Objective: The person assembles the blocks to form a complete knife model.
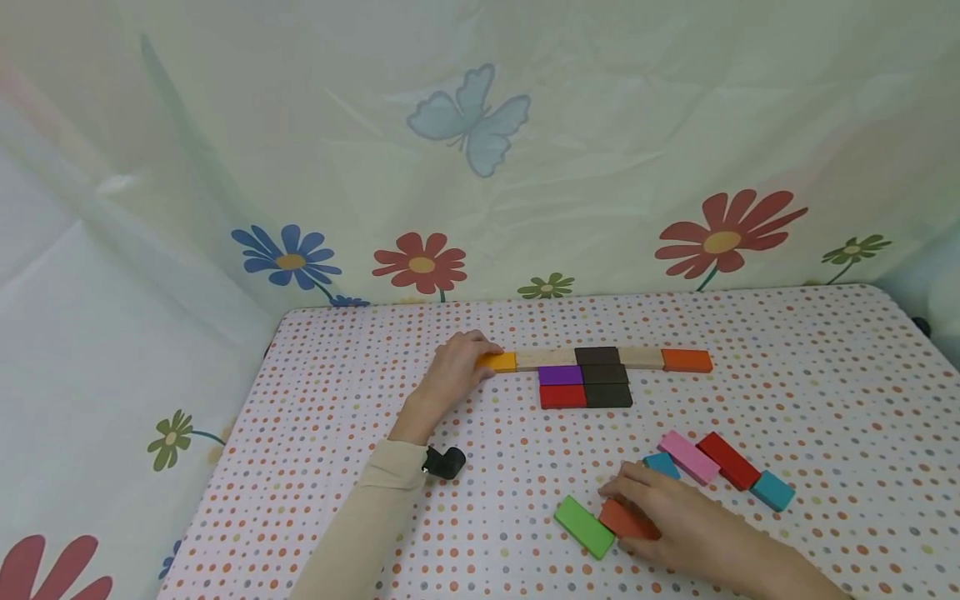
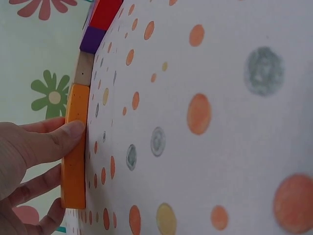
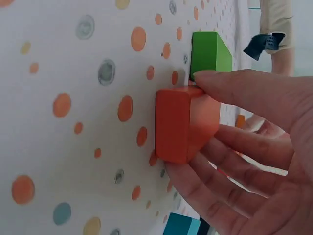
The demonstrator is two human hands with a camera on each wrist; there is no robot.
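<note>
At the left end of a row of blocks, my left hand pinches a yellow-orange block between thumb and fingers. This block lies end to end with a plain wooden block. My right hand grips an orange-red block low over the tabletop, thumb on one side and fingers on the other. A green block lies right at the far end of the orange-red one. Just beyond the right fingers is a blue block, partly covered by the hand in the head view.
The row continues through a dark brown block and wood to an orange block. Purple, red and dark blocks adjoin below. Pink, red and blue blocks lie at right. A curtain hangs behind.
</note>
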